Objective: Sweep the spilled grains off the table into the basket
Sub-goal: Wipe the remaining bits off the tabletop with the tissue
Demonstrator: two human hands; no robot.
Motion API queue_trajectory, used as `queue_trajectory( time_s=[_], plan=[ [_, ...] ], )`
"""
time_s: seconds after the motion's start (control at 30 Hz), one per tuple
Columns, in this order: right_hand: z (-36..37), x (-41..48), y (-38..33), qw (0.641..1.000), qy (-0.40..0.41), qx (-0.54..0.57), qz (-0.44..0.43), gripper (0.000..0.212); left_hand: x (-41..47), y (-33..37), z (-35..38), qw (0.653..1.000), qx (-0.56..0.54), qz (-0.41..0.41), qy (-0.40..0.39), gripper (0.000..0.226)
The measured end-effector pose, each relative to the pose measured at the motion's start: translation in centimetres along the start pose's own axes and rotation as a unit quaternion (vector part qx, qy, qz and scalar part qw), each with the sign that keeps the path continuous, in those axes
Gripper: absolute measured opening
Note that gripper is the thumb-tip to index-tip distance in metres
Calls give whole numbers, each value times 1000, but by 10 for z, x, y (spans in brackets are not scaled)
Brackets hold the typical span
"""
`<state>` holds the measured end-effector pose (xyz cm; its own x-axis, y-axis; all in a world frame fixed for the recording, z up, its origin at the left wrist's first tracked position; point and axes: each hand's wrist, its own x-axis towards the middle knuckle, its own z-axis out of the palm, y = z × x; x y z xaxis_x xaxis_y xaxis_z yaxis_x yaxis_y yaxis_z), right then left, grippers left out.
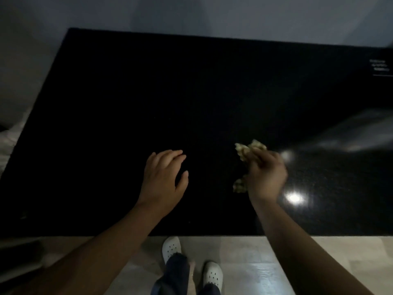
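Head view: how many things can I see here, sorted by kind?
Hands: 2, left hand, right hand
Wad (cloth or paper, cannot tell), held by the right hand: 1, wad
Shoes, white: 2, left shoe, right shoe
Table, black: 1, table
Total: 6

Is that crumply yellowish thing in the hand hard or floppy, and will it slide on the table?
Probably floppy: the crumpled cloth bunches and pokes out above and below the right hand gripping it. Likely light, since one hand holds it. It should glide over the table, which looks glossy.
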<state>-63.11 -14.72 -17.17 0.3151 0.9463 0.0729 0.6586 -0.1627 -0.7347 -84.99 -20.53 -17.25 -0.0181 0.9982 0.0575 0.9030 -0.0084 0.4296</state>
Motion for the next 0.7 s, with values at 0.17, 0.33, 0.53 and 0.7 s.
queue_trajectory(
  time_s=[0.17,0.33,0.53,0.7],
  plan=[
    [9,-54,-4,968,-154,9,-199,25,-25,-11,5,999,31,-28,20,48],
    [-35,-66,34,971,-134,-3,-199,18,-46,1,8,999,40,-9,28,50],
    [-23,-25,32,993,-44,-21,-109,16,-57,17,18,999,38,-9,35,54],
    [-24,-82,36,950,-161,23,-268,29,-68,18,26,998,52,-10,42,52]
  ],
)
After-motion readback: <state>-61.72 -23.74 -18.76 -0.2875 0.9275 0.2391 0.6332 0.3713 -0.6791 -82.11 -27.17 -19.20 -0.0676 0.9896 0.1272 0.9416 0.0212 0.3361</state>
